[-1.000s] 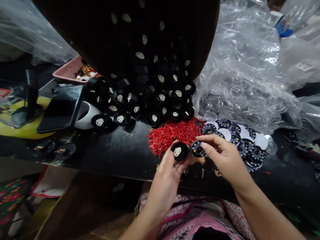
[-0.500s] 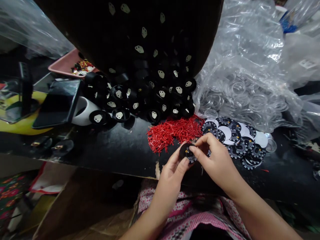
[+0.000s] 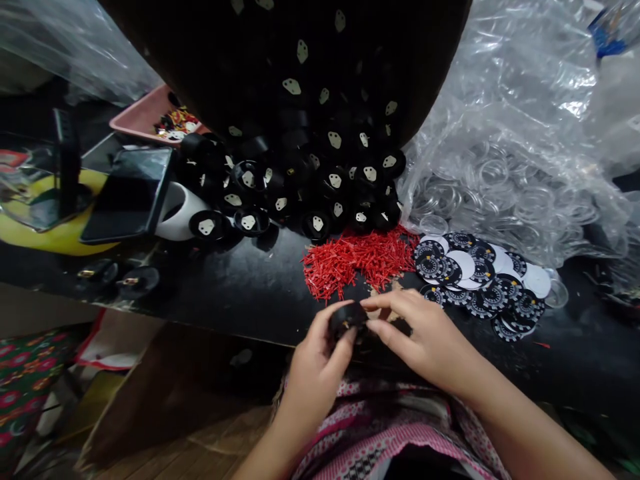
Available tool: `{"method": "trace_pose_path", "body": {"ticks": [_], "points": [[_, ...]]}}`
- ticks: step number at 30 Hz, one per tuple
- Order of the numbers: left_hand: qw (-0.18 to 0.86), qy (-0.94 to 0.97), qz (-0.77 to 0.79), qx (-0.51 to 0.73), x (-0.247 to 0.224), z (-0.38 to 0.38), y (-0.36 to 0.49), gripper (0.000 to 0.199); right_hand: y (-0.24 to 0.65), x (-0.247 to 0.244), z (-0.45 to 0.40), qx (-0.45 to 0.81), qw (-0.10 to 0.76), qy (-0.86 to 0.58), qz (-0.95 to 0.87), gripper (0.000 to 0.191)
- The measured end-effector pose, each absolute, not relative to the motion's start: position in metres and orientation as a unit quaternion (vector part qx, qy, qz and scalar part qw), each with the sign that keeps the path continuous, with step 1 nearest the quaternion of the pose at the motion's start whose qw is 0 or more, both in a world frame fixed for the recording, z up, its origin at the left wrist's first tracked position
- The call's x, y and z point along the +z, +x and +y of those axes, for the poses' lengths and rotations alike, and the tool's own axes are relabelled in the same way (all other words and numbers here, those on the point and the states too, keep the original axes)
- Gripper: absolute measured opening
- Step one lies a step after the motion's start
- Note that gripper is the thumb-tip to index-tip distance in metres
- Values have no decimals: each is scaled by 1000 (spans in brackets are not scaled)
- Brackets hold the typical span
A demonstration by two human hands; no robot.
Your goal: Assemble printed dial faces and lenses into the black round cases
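At the table's front edge, my left hand (image 3: 320, 353) is closed round a small black round case (image 3: 347, 317), its thumb on the near side. My right hand (image 3: 407, 327) has thumb and index finger at the right rim of the same case, seemingly pinching it. The case is tilted so that its dial no longer faces me. Just beyond lies a heap of thin red pointers (image 3: 357, 260). To the right of it are overlapping black printed dials (image 3: 493, 293), some showing white backs.
Many black cases with pale plates (image 3: 317, 223) spill from a large dark container (image 3: 280, 40). Clear rings (image 3: 485, 173) fill a plastic bag on the right. A phone (image 3: 130, 193), white ring (image 3: 180, 213), pink tray (image 3: 140, 123) and two dark round pieces (image 3: 139, 281) are left.
Both hands have moved slightly left with the case. It has turned, so the dial seen in it before is now hidden. My right fingers have shifted from the dial's face to the rim.
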State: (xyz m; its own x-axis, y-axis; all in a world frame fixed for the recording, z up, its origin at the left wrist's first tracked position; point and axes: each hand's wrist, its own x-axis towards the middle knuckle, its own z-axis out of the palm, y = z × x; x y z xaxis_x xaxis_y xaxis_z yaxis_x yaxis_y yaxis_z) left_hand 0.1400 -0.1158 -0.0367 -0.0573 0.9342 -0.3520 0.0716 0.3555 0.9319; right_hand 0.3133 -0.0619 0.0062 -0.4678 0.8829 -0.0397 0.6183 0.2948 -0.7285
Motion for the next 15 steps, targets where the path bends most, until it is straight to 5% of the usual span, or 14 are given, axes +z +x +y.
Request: {"method": "trace_pose_path", "body": {"ticks": [6, 15], "points": [[576, 192, 583, 540, -36, -114, 134, 37, 273, -9, -27, 76, 39, -535, -840, 18], [638, 136, 486, 581, -29, -99, 151, 25, 283, -6, -35, 141, 66, -543, -825, 16]]}}
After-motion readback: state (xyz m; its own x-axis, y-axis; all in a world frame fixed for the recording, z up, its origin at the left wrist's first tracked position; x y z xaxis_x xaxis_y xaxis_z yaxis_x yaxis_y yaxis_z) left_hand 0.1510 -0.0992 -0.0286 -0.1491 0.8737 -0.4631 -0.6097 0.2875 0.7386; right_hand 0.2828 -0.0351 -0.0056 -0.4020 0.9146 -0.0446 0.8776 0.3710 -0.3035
